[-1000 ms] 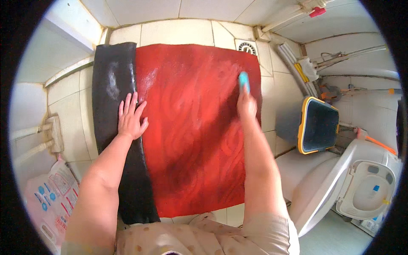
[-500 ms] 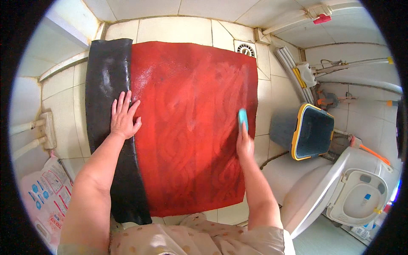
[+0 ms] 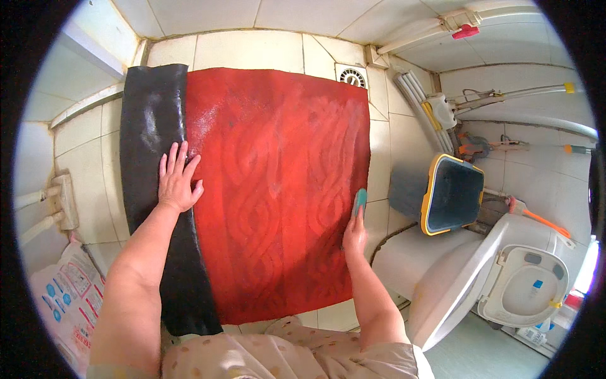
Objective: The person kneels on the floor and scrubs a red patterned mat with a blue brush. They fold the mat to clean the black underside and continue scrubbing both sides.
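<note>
A red mat (image 3: 265, 189) with a twisted rope-like pattern lies spread over the tiled floor. Its left side is folded over, showing a wet, shiny black backing (image 3: 149, 120). My left hand (image 3: 179, 180) rests flat on that folded black strip, fingers spread, with the thumb reaching over the red part. Near the mat's right edge, my right hand (image 3: 355, 237) grips a teal scrubbing brush (image 3: 360, 202) against the red surface. The underside of the brush is hidden. Pale wet streaks show on the upper part of the mat.
A grey bucket with a yellow rim (image 3: 452, 194) stands to the right, beside a white toilet (image 3: 454, 278). A floor drain (image 3: 351, 76) lies past the mat's far right corner. Mop poles (image 3: 424, 107) lean by the right wall. A printed plastic bag (image 3: 69, 303) sits at lower left.
My right hand has drawn the brush nearer to me along the mat's right edge. My left hand stays on the black strip. The whole view has shifted slightly.
</note>
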Motion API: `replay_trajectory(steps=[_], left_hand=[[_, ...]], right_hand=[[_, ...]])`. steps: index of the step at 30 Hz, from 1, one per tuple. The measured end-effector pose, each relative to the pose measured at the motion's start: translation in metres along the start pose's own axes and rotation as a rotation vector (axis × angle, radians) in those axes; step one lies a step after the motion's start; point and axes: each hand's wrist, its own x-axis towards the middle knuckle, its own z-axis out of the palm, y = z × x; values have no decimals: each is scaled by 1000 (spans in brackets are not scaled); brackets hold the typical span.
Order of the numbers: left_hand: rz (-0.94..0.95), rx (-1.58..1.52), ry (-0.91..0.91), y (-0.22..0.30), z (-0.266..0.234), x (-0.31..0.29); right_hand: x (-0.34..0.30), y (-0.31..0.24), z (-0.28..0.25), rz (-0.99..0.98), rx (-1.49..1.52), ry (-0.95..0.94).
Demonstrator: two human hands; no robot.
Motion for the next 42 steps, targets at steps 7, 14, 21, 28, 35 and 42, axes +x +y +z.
replay_trajectory(steps=[7,14,21,28,35,42], left_hand=[[56,4,60,1,8,5],[8,-13,39,-7,4,-2],[23,-10,32,-5,5,1],[9,42,20,-10,3,-1],[36,-15,6,-1,2,4],[45,-22,29,-4,5,5]], right_hand=[[165,-94,-13,36,46,63],[-35,4,12,323,99,-10],[10,29,89,356,888,273],[175,-93,54,313,425,-253],[9,-38,9,437,276,-30],[56,-39,77,489,905,227]])
